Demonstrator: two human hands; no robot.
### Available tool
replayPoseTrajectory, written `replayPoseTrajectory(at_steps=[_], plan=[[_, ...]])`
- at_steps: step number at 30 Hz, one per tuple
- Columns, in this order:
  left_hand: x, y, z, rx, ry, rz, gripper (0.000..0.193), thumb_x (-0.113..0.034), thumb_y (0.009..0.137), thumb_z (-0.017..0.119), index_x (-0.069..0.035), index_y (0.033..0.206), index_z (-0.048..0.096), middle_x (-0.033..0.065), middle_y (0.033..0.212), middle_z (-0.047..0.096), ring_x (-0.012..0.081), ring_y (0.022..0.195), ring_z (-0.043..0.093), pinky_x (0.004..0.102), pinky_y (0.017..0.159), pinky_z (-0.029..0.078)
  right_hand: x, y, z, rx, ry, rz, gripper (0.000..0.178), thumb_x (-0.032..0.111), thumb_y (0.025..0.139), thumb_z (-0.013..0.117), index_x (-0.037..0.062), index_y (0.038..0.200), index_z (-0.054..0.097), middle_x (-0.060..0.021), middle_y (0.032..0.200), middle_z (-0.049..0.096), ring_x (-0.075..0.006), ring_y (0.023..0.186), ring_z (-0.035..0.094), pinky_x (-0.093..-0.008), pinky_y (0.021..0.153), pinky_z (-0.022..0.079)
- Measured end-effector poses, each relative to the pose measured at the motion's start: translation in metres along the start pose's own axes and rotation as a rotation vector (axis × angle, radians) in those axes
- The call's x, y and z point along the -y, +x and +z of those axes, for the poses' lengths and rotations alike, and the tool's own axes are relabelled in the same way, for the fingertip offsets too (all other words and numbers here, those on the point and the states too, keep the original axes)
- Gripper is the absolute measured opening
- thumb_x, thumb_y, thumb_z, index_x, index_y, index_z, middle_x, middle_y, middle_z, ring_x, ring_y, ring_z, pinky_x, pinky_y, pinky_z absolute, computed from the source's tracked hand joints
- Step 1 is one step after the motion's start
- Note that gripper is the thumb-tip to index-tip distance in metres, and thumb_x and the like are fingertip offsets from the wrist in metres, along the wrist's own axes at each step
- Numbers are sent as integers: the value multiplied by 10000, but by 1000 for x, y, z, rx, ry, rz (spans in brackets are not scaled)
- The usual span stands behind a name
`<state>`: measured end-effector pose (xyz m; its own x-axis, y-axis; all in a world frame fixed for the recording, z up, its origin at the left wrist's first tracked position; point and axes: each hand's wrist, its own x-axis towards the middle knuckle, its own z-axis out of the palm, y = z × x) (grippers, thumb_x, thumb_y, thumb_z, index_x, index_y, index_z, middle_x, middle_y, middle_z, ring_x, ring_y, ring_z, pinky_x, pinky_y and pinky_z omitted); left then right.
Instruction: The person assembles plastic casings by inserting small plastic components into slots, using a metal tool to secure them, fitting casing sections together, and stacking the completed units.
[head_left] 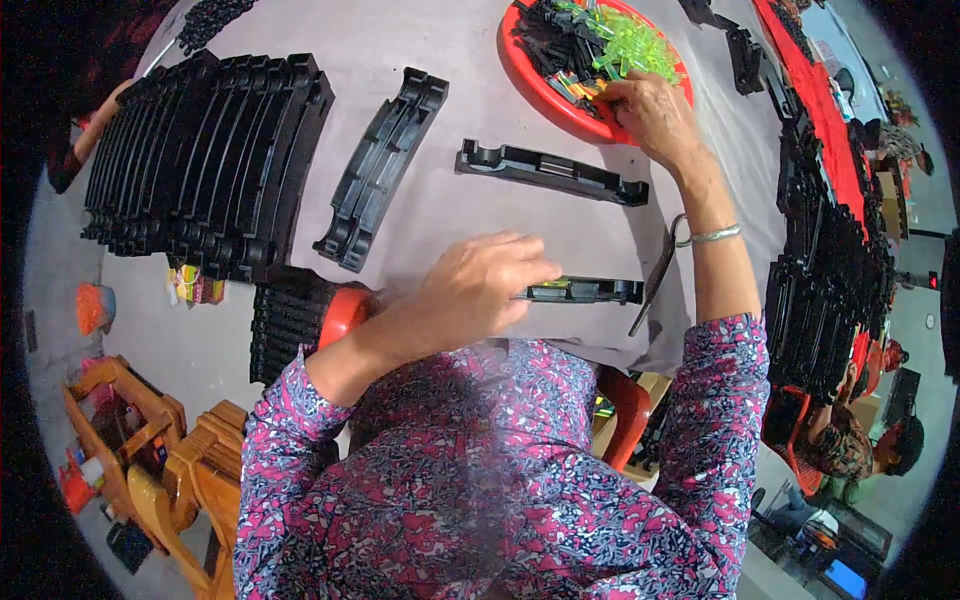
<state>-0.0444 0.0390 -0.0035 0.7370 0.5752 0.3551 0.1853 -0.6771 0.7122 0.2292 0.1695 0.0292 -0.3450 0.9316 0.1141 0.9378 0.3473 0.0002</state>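
Black holder [592, 291] lies on the wearer's [470, 450] side of red tray [543, 97], long axis left-right. Left hand [482, 284] is nearer, covering its left end; right hand [655, 116] dips into tray. Whether either grip clamps anything, I cannot tell.

Left end of the nearest black strip [600, 293]: concealed by the left hand [487, 283]. Right hand [655, 115]: fingertips obscured among small pieces [640, 48], grip indeterminable. Red tray [572, 119]: cut off by upper edge.
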Motion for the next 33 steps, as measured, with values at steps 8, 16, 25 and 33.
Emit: replayPoseTrajectory(at_steps=[8, 16, 25, 33], plan=[[-1, 2, -4, 15, -48, -22, 390, -33, 669, 662, 4, 1057, 640, 135, 860, 542, 335, 839, 580, 439, 728, 488, 4, 3, 3, -9, -29, -13, 201, 80, 813, 605, 50, 986, 704, -151, 911, 637, -350, 892, 643, -459, 790, 503], [2, 1, -2, 0, -42, -14, 391, -25, 658, 663, 2, 1048, 643, 128, 861, 549, 330, 827, 587, 438, 710, 491, -1, 12, 5, 23, -43, -86, 207, 86, 818, 609, 50, 1009, 682, -137, 926, 639, -360, 887, 643, -468, 763, 508], [-4, 1, 0, 18, -32, -31, 389, -37, 672, 704, -14, 1056, 649, 132, 902, 579, 337, 880, 606, 433, 757, 505, 9, -21, 6, -425, 540, 102, 188, 84, 849, 666, 28, 1027, 691, -108, 883, 699, -207, 723, 671, -315, 681, 532], [-13, 6, 8, -12, 57, -91, 368, -30, 682, 721, -21, 1046, 669, 136, 952, 613, 339, 939, 622, 429, 797, 518, 87, -131, -46, -264, 1313, 606, 106, 38, 837, 665, -14, 929, 659, -20, 760, 633, -89, 609, 572, -218, 574, 458]])
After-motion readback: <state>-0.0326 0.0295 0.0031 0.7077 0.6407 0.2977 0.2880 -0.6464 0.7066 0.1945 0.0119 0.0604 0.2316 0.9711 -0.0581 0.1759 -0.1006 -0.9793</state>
